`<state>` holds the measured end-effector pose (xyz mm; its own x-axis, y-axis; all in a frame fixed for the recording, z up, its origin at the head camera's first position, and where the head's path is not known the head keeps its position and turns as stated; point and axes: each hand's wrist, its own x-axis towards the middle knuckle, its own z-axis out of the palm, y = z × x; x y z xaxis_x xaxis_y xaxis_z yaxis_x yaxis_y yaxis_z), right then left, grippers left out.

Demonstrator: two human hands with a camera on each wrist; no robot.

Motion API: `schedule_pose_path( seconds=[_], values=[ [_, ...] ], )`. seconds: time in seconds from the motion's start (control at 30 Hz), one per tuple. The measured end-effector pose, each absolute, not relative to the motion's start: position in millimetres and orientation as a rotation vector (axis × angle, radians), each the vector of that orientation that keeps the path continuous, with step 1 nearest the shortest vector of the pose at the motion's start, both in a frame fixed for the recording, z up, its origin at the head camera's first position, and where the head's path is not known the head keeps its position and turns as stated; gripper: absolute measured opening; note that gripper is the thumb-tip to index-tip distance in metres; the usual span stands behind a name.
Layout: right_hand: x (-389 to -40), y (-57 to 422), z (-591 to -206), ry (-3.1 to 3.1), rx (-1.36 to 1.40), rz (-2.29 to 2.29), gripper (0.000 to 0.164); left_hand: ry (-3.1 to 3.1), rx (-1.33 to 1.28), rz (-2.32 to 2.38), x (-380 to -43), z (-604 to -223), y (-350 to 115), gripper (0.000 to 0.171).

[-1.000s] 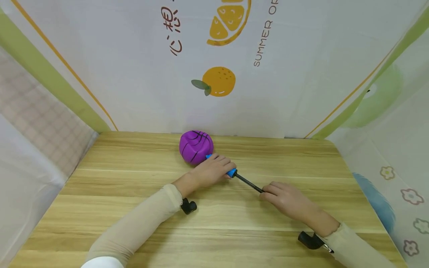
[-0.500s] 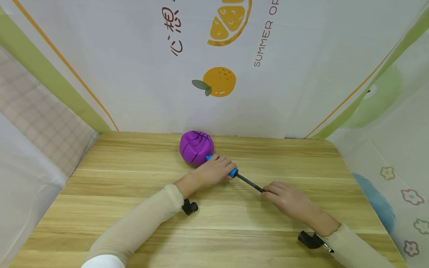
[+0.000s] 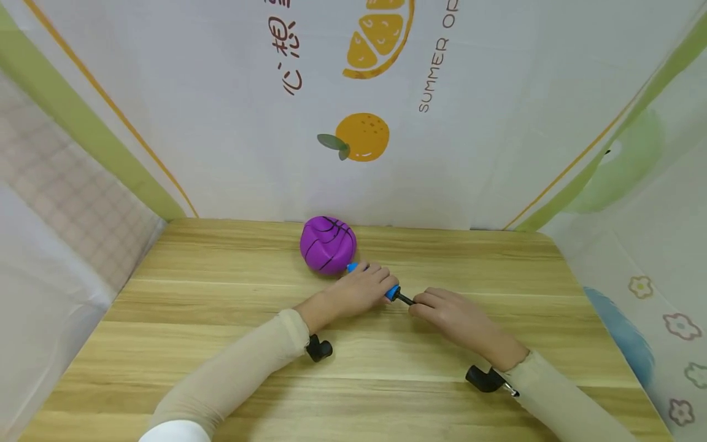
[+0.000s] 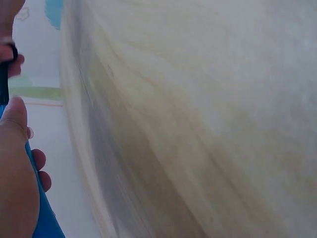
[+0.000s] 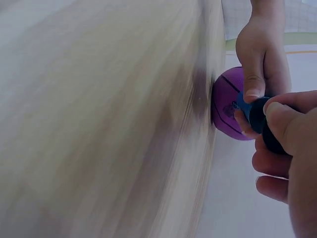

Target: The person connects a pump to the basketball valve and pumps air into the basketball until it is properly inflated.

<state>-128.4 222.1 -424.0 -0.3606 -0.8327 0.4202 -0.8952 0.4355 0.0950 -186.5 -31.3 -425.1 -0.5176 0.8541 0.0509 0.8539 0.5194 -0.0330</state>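
Note:
A purple ball (image 3: 328,245) with black lines and a dented top rests near the table's back edge. My left hand (image 3: 361,290) grips the blue barrel of a hand pump (image 3: 393,293), whose far end meets the ball's lower right side. A short stretch of black rod (image 3: 405,299) shows between the hands. The right hand (image 3: 455,316) holds the pump's black handle (image 5: 272,139), with thumb and fingers around it in the right wrist view. In the left wrist view, the left fingers wrap the blue barrel (image 4: 45,218).
The wood-grain table (image 3: 353,393) ends at a white curtain (image 3: 248,172) printed with oranges. More printed cloth hangs at the left and right sides. A black wrist camera (image 3: 319,348) sits under the left wrist, another camera (image 3: 483,379) under the right.
My right hand has moved left toward the left hand, pushing the rod into the barrel so less of it shows. The ball and left hand appear slightly farther right.

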Motion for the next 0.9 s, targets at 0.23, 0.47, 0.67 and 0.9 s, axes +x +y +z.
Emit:
schedule_pose_path(
  seconds=[0.23, 0.47, 0.67, 0.9],
  values=[
    [-136.9, 207.4, -425.0, -2.294, 1.483, 0.195, 0.014, -2.663, -1.518, 0.034, -186.8, -425.9, -33.1, 0.034],
    [-140.9, 202.2, -425.9, -2.274, 1.478, 0.211, 0.017, -2.613, -1.538, 0.011, -194.4, -424.7, -40.7, 0.032],
    [-140.0, 205.6, -424.3, -2.254, 1.495, 0.209, 0.019, -2.588, -1.582, -0.036, -196.2, -423.5, -40.9, 0.032],
    [-131.2, 220.8, -424.1, -2.232, 1.491, 0.277, 0.022, -2.616, -1.521, -0.017, -199.7, -422.5, -45.4, 0.032]
  ],
)
